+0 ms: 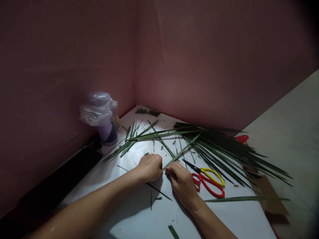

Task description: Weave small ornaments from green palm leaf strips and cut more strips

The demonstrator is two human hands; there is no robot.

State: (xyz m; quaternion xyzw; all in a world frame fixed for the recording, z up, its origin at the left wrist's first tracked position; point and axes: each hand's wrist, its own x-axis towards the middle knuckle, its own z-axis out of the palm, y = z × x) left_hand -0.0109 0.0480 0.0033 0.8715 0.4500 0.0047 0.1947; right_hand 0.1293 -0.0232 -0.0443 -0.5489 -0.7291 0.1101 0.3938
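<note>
Side by side over the white table, my left hand (pixel 151 167) and my right hand (pixel 181 182) are both closed. A long green leaf strip (pixel 184 150) runs up and to the right from between them, its lower end pinched in the fingers. What exactly each fingertip touches is partly hidden. Just right of my right hand lie scissors (pixel 209 177) with red and yellow handles and dark blades, and a second red handle loop (pixel 196 182) beside them. Beyond, a thick bundle of long green leaves (pixel 224 151) spreads to the right.
Thin strips (pixel 132 139) and leaf scraps (pixel 173 231) are scattered about the white table (pixel 239 219). A purple container (pixel 108 132) topped with clear plastic (pixel 98 111) stands at the back left. Reddish walls (pixel 189 66) meet behind the table. Cardboard (pixel 272 196) sits by the right edge.
</note>
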